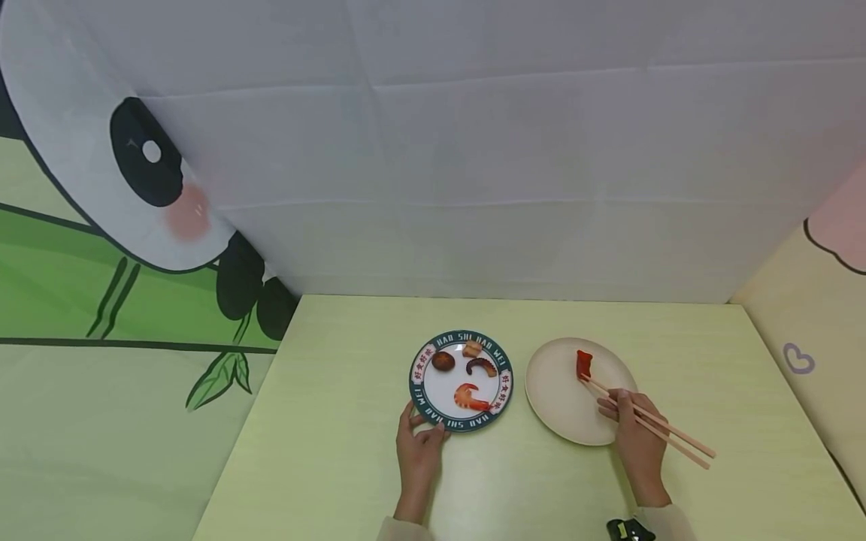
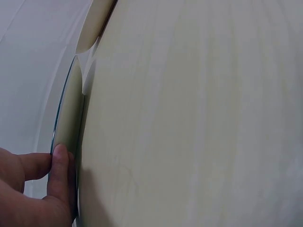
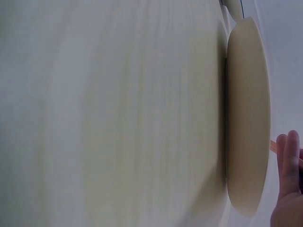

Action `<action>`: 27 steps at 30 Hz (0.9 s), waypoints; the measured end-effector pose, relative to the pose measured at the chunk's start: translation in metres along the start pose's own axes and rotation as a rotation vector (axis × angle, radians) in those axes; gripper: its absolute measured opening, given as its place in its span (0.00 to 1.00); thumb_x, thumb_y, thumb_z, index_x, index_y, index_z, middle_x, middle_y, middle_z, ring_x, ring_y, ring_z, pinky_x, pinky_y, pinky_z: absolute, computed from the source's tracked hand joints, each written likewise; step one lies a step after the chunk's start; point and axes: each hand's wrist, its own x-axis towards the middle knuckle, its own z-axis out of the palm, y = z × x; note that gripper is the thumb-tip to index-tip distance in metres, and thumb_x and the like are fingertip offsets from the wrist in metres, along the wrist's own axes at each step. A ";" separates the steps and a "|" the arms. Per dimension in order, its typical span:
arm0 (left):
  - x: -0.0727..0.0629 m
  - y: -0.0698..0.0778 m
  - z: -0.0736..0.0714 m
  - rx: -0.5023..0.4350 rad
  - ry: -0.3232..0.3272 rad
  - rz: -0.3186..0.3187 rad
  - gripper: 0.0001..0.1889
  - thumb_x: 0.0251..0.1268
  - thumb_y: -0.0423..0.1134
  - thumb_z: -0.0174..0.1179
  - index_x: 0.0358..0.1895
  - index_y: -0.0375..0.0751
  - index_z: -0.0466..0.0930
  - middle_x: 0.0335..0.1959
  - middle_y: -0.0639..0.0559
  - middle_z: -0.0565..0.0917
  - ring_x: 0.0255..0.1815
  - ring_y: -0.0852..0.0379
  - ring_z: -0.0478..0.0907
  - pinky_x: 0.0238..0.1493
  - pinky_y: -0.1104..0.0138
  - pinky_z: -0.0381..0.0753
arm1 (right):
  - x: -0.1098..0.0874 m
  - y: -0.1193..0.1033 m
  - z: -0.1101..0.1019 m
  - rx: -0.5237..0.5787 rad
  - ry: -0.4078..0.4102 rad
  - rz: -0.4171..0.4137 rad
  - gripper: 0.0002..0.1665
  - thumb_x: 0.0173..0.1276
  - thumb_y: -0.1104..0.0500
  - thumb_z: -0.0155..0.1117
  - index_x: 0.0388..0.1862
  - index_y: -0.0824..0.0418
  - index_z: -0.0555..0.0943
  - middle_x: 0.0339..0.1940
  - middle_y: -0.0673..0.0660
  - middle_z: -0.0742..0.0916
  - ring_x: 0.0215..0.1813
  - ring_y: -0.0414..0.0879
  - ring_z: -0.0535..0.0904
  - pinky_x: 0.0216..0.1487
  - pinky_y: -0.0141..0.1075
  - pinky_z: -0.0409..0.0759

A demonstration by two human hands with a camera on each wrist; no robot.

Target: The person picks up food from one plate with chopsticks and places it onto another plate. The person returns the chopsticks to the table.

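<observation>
Firmly, our right grip is closed around two chopsticks, fingers curled about the shafts beside the beige plate. Their tips meet the near end of a red piece, which is over that plate, beyond its middle; we cannot tell whether it is lifted at all. Our left grip pinches the near left edge of the printed plate, just left of the beige one, with a narrow gap between them. On the printed plate we see a shrimp nearest us, a brown piece at left, a dark curl at right and a tan piece farthest away. Beneath lies our pale yellow surface, backed by a creased white sheet.
</observation>
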 end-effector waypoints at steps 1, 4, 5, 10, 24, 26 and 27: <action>0.000 0.000 0.000 0.004 0.000 -0.001 0.41 0.65 0.21 0.64 0.81 0.32 0.59 0.55 0.34 0.77 0.35 0.55 0.85 0.37 0.67 0.95 | 0.000 0.001 0.000 0.004 -0.001 0.001 0.18 0.85 0.64 0.53 0.47 0.78 0.85 0.43 0.76 0.88 0.34 0.23 0.86 0.39 0.19 0.89; 0.000 -0.002 0.000 0.002 0.004 0.006 0.40 0.65 0.21 0.64 0.80 0.32 0.59 0.55 0.34 0.77 0.35 0.55 0.85 0.36 0.68 0.94 | -0.001 0.002 0.000 0.041 -0.005 0.004 0.17 0.84 0.64 0.53 0.48 0.78 0.85 0.40 0.68 0.91 0.33 0.25 0.87 0.39 0.21 0.90; 0.000 -0.002 0.000 -0.005 0.003 0.010 0.40 0.65 0.21 0.64 0.80 0.31 0.59 0.55 0.34 0.77 0.35 0.55 0.85 0.36 0.67 0.94 | -0.002 0.002 0.000 0.058 -0.006 0.005 0.17 0.84 0.64 0.54 0.48 0.78 0.85 0.39 0.63 0.92 0.33 0.26 0.87 0.39 0.22 0.90; 0.001 -0.004 0.000 -0.020 0.001 0.016 0.41 0.64 0.20 0.64 0.80 0.30 0.59 0.54 0.33 0.76 0.34 0.55 0.85 0.37 0.67 0.95 | -0.003 0.002 -0.001 0.144 -0.006 0.007 0.17 0.84 0.66 0.53 0.49 0.80 0.83 0.36 0.44 0.90 0.33 0.29 0.89 0.39 0.24 0.91; 0.003 -0.004 0.002 -0.011 -0.003 -0.001 0.41 0.66 0.21 0.65 0.81 0.33 0.58 0.55 0.34 0.76 0.36 0.56 0.84 0.39 0.66 0.95 | -0.003 -0.005 -0.005 0.155 0.015 0.019 0.19 0.85 0.63 0.52 0.53 0.81 0.82 0.38 0.40 0.90 0.34 0.28 0.89 0.39 0.23 0.90; 0.003 -0.004 0.002 -0.008 -0.001 -0.002 0.41 0.66 0.21 0.65 0.81 0.33 0.59 0.56 0.34 0.76 0.36 0.56 0.84 0.39 0.65 0.95 | -0.003 -0.006 -0.004 0.151 0.014 0.012 0.19 0.85 0.63 0.52 0.53 0.81 0.82 0.39 0.40 0.91 0.34 0.28 0.89 0.39 0.23 0.91; 0.003 -0.004 0.002 -0.004 0.000 -0.001 0.41 0.66 0.22 0.65 0.81 0.33 0.59 0.56 0.34 0.76 0.36 0.56 0.84 0.39 0.65 0.95 | -0.004 -0.006 -0.004 0.149 0.014 0.009 0.19 0.85 0.63 0.52 0.53 0.81 0.82 0.38 0.40 0.91 0.34 0.28 0.89 0.39 0.23 0.91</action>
